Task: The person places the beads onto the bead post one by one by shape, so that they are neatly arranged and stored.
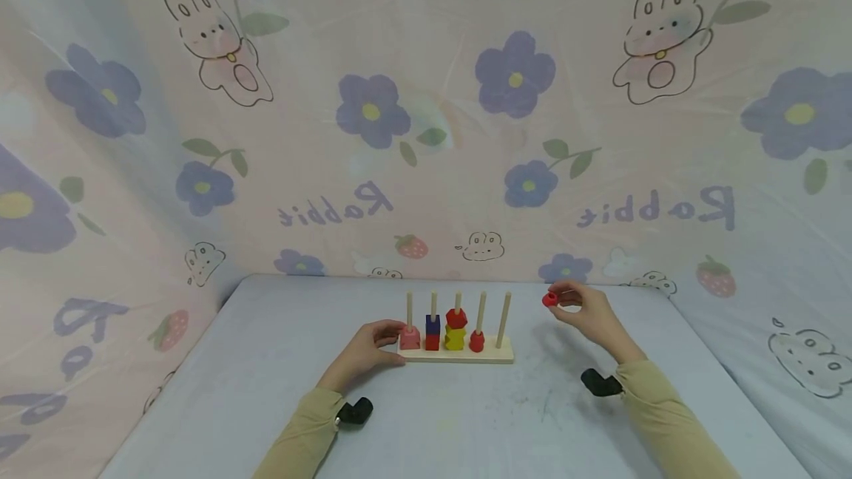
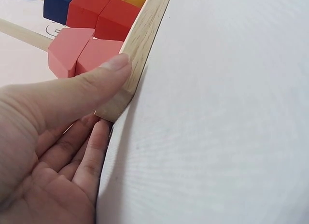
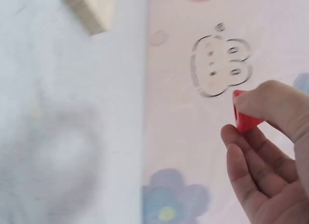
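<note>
A wooden peg board [image 1: 459,360] with several upright pegs stands on the table. My left hand [image 1: 364,350] grips its left end, thumb along the front edge [image 2: 140,48] and fingers around the end. Pink blocks [image 1: 410,339] sit on the leftmost peg; beside them a blue block [image 1: 433,324] tops a red one [image 1: 433,343]. The middle peg carries yellow blocks [image 1: 455,339] under a red block [image 1: 456,318]. A small red stack [image 1: 477,342] is on the fourth peg, and the rightmost peg [image 1: 504,320] is bare. Off to the right, my right hand [image 1: 589,310] pinches a red block with a hole [image 3: 246,119] above the table.
The white table [image 1: 279,375] ends at a patterned cloth backdrop [image 1: 439,168] behind it, and cloth also hangs at both sides. Black wrist mounts [image 1: 356,412] stick out from the sleeves near the tabletop.
</note>
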